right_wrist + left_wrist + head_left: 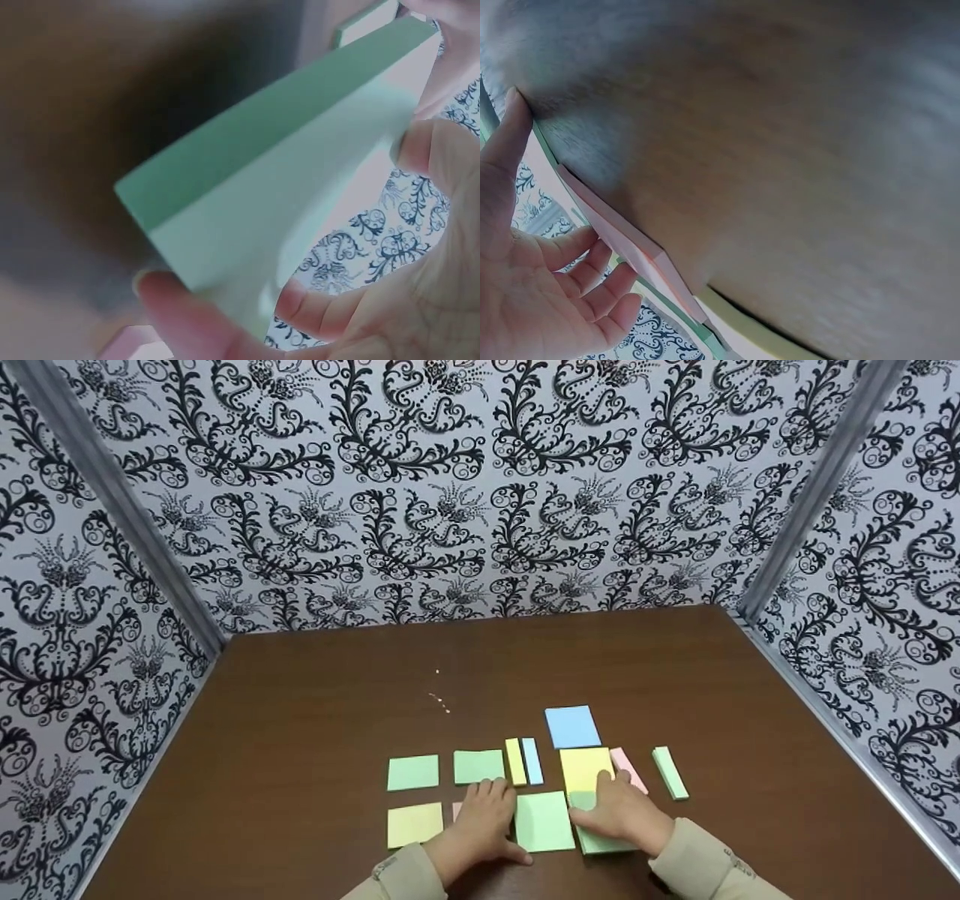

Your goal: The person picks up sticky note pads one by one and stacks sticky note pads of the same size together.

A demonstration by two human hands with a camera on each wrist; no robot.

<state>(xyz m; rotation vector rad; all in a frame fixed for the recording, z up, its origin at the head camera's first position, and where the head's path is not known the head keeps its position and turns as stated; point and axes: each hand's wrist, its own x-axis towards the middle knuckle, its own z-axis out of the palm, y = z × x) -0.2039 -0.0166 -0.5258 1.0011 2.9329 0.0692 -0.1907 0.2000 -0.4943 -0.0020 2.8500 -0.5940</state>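
Three walls (pixel 450 510) covered in black-and-white scrollwork are closing in a brown tabletop (pixel 315 682), and grey strips (pixel 819 484) are running down their corners, making this a small desk booth. Coloured note pads (pixel 572 727) are lending it an office look, though, with walls filling the view, the surrounding building is escaping identification.

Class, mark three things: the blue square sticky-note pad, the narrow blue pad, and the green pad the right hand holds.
Blue square pad (pixel 572 727): head view, top face, centre.
Narrow blue pad (pixel 532 760): head view, top face, centre.
Green pad (pixel 262 202): right wrist view, broad pale face.
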